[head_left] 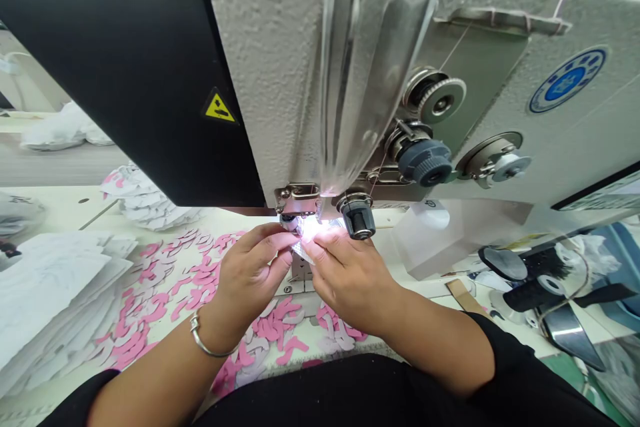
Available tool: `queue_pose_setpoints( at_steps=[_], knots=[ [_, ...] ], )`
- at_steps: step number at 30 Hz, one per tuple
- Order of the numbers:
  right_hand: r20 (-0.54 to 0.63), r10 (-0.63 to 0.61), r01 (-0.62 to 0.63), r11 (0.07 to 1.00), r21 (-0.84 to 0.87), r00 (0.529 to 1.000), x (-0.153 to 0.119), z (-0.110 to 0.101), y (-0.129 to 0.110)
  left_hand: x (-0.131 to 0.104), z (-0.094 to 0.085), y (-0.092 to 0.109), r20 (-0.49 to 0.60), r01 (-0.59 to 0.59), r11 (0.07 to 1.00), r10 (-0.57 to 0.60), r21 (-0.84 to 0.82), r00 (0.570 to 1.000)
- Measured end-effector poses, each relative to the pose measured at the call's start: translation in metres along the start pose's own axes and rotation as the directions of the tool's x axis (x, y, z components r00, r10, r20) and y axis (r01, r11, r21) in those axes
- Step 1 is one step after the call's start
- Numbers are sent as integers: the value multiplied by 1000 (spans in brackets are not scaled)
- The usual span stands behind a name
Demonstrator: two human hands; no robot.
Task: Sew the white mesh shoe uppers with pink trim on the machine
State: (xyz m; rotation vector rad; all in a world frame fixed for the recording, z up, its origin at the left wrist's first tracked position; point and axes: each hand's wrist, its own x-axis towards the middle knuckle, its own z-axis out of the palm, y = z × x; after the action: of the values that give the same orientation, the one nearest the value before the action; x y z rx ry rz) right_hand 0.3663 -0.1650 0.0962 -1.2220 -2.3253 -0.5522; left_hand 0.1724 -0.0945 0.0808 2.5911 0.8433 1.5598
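Note:
My left hand (253, 268) and my right hand (347, 273) meet under the head of a grey sewing machine (310, 67). Between their fingertips they pinch a small pale cut piece (301, 251), lit brightly by the machine's lamp at the presser foot (295, 213). A metal bracelet (203, 340) sits on my left wrist. Much of the piece is hidden by my fingers.
Several pink and white cut shapes (165, 287) lie scattered over the table. White stacked sheets (50, 293) sit at the left, another pile (145, 203) behind. Tension knobs (425, 160) stick out of the machine. Thread spools and tools (540, 287) lie at the right.

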Motion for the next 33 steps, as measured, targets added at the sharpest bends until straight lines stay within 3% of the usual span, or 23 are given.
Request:
queue_pose_setpoints(
  at_steps=[11, 16, 26, 33],
  knots=[
    [-35, 16, -15, 999, 45, 999, 3, 3, 3, -1, 5, -8, -5, 82, 987, -83, -136, 997],
    [-127, 55, -45, 996, 81, 990, 5, 6, 8, -1, 11, -12, -27, 130, 986, -134, -102, 991],
    [-161, 95, -69, 984, 163, 982, 7, 10, 12, -3, 9, -11, -15, 147, 987, -148, -65, 989],
    [-217, 112, -74, 982, 176, 970, 8, 14, 15, -4, 2, -11, 103, 172, 983, -165, -69, 981]
  ],
)
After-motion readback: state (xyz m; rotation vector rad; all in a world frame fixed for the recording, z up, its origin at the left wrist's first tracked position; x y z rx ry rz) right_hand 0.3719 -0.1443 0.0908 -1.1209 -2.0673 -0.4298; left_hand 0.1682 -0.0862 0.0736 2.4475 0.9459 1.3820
